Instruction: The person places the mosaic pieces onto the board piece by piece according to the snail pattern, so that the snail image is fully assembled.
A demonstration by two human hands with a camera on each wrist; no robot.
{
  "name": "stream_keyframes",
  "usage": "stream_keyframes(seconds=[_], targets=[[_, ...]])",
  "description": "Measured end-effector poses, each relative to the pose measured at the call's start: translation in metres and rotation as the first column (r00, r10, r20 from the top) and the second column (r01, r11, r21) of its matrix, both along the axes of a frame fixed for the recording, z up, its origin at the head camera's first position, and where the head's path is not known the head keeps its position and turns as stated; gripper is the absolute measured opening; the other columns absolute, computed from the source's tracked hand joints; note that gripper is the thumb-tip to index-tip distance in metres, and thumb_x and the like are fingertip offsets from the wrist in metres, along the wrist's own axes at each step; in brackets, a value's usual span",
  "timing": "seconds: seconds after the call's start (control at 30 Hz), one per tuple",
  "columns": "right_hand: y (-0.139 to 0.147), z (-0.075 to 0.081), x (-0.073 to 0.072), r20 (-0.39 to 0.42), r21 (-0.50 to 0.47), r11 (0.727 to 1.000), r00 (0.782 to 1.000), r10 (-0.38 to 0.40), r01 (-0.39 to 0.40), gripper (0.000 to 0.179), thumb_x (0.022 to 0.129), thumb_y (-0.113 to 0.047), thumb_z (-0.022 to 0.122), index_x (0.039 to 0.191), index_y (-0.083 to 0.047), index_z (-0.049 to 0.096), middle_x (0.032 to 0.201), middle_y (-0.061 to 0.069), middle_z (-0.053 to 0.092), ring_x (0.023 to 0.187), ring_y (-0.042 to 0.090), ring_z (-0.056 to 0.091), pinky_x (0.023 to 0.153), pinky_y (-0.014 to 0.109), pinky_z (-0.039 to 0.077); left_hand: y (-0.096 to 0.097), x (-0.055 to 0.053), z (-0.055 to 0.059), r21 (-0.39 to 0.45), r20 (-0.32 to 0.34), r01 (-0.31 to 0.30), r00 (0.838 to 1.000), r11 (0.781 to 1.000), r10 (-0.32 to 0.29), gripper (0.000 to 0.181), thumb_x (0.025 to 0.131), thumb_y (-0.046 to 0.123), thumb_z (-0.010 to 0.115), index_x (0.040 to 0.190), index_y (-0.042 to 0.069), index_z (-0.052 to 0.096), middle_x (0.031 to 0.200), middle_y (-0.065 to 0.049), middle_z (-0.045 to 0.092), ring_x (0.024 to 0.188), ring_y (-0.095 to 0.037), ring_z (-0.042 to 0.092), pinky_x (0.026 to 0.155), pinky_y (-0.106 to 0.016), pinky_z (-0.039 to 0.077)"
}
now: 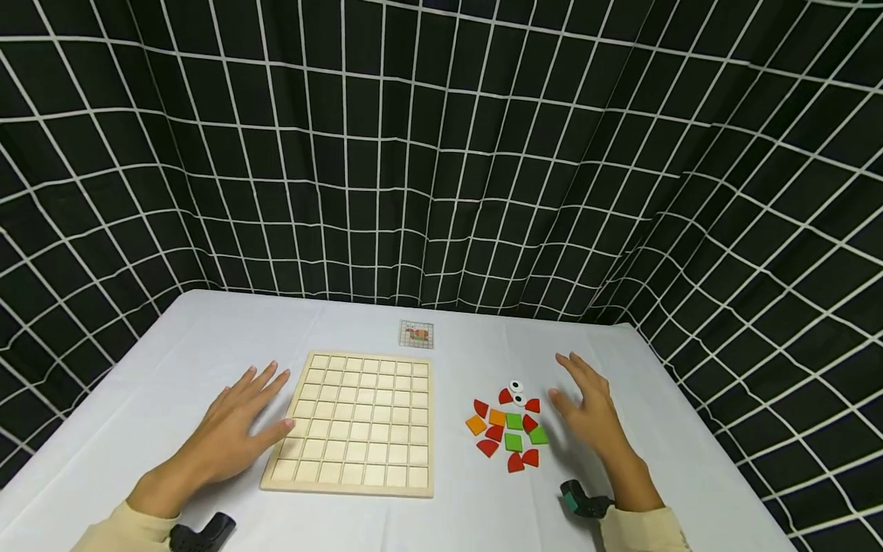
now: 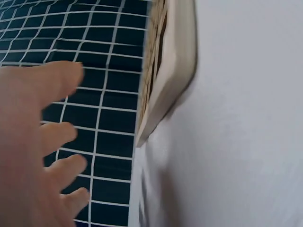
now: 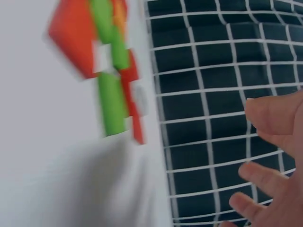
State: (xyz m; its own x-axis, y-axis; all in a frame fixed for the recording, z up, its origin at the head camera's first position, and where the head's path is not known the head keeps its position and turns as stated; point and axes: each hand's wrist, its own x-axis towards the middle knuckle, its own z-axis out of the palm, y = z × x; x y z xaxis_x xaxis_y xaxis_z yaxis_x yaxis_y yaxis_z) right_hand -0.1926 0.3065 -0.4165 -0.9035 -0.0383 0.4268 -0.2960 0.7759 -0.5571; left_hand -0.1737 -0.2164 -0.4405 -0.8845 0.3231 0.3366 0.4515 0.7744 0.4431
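Note:
A pale wooden grid board (image 1: 359, 488) lies on the white table, its square cells bare. My left hand (image 1: 237, 429) is at the board's left side with fingers spread, the thumb overlapping the board's edge in the head view. To the board's right lies a loose group of red quarter-round pieces (image 1: 487, 447), orange squares (image 1: 476, 425), green squares (image 1: 513, 442), a green rounded piece (image 1: 538, 435) and two white eye discs (image 1: 516, 387). My right hand (image 1: 589, 406) hovers just right of these pieces, its fingers extended and nothing in them.
A small card (image 1: 417, 334) with a gridded coloured picture lies behind the board. Black curtains (image 1: 386, 153) with white grid lines stand around the back and sides of the white table (image 1: 331, 525).

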Motion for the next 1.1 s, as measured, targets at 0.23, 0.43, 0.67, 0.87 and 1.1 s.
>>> stream_keyframes(seconds=[0.23, 0.43, 0.67, 0.87, 1.1], targets=[[0.002, -0.032, -0.008, -0.005, -0.079, 0.996, 0.999, 0.052, -0.052, 0.046, 0.09, -0.001, 0.064, 0.135, -0.003, 0.054, 0.142, 0.021, 0.044, 0.131, 0.043, 0.033, 0.101, 0.066, 0.024, -0.007, 0.002, -0.015, 0.027, 0.064, 0.04, 0.997, 0.999, -0.042, 0.067, 0.091, 0.042, 0.064, 0.148, 0.014, 0.042, 0.153, -0.013, 0.033, 0.141, -0.042, 0.015, 0.105, -0.067, 0.008], [0.003, -0.046, -0.01, 0.132, -0.003, 0.999, 0.99, 0.045, -0.045, 0.051, 0.09, 0.002, 0.061, 0.14, -0.005, 0.051, 0.145, 0.017, 0.044, 0.137, 0.041, 0.028, 0.108, 0.06, 0.019, -0.009, 0.001, -0.027, 0.038, 0.071, 0.078, 0.994, 0.996, -0.081, 0.059, 0.092, 0.04, 0.063, 0.143, 0.014, 0.048, 0.149, -0.009, 0.04, 0.139, -0.045, 0.017, 0.104, -0.068, 0.005], [0.007, -0.045, -0.01, 0.191, 0.088, 0.994, 0.981, 0.039, -0.056, 0.047, 0.089, 0.004, 0.062, 0.134, -0.009, 0.059, 0.139, 0.021, 0.049, 0.135, 0.043, 0.032, 0.105, 0.064, 0.022, -0.002, -0.007, -0.026, 0.002, 0.078, 0.108, 0.991, 0.994, -0.107, 0.048, 0.093, 0.032, 0.062, 0.136, 0.011, 0.057, 0.147, -0.007, 0.043, 0.137, -0.046, 0.022, 0.104, -0.067, 0.005], [0.006, -0.041, -0.014, 0.16, 0.144, 0.99, 0.987, -0.016, -0.007, 0.04, 0.087, -0.001, 0.068, 0.127, -0.009, 0.065, 0.127, 0.019, 0.058, 0.125, 0.041, 0.044, 0.1, 0.063, 0.032, 0.002, -0.014, -0.027, 0.0, 0.052, 0.104, 0.993, 0.995, -0.104, 0.047, 0.092, 0.031, 0.062, 0.136, 0.012, 0.057, 0.147, -0.007, 0.043, 0.136, -0.046, 0.025, 0.104, -0.067, 0.004], [-0.001, -0.043, -0.006, 0.144, 0.164, 0.986, 0.989, -0.028, 0.004, 0.034, 0.081, -0.006, 0.078, 0.115, -0.011, 0.072, 0.106, -0.001, 0.069, 0.103, 0.023, 0.053, 0.092, 0.05, 0.043, -0.005, -0.002, -0.032, 0.001, 0.065, 0.089, 0.994, 0.996, -0.089, 0.047, 0.091, 0.033, 0.064, 0.134, 0.015, 0.059, 0.145, -0.004, 0.046, 0.135, -0.045, 0.028, 0.103, -0.067, 0.005]])
